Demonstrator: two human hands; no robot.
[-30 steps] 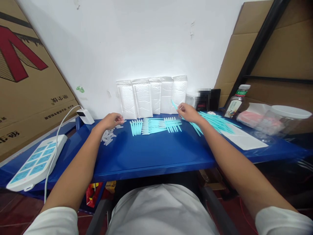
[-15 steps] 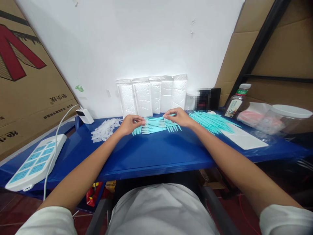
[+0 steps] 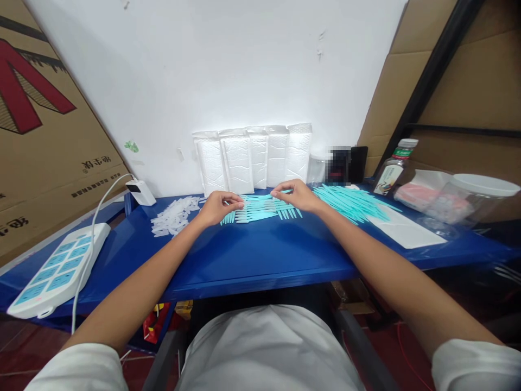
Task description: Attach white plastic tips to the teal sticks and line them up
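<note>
Rows of turquoise plastic sticks lie on the blue table in front of me. My left hand is closed in a pinch at the left end of these rows, holding something small I cannot make out. My right hand pinches a turquoise stick at the right end of the same rows. Both hands face each other across the sticks. A heap of small clear caps lies to the left of my left hand. A larger loose pile of turquoise sticks spreads to the right of my right hand.
White padded envelopes lean on the wall behind the rows. A white power strip and charger sit at the left. A bottle, a clear lidded jar and a white sheet stand at the right. Cardboard flanks both sides.
My left hand left the heap of clear caps and moved right to the rows. My right hand came from the loose pile leftwards with a stick. Both have held almost still for the last half second.
</note>
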